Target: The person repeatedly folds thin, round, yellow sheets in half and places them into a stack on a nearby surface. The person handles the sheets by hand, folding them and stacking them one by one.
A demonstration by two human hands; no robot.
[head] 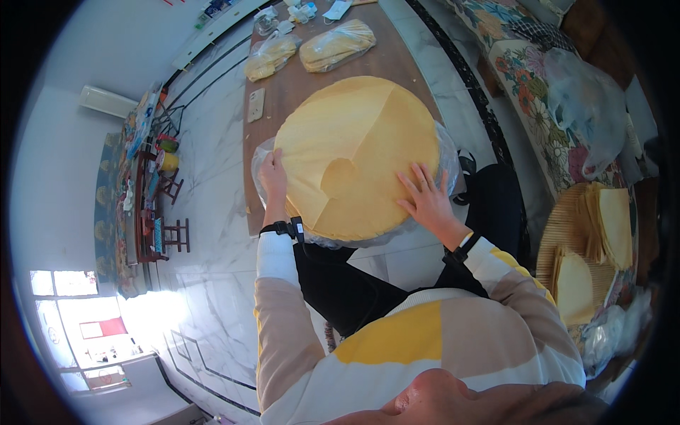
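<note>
A stack of large, round, thin yellow flatbreads lies before me on a clear plastic sheet. The top surface shows straight seams or folds and a darker, rounded patch near the middle. My left hand is curled at the stack's left edge, thumb towards the top and the other fingers mostly hidden. Flat against the right part of the top layer rests my right hand, its fingers spread and nothing held in it.
A brown table carries the stack. Towards its far end are two plastic bags of folded flatbreads and a phone. To the right, folded flatbread sheets lie on a round slatted mat on a floral-covered seat.
</note>
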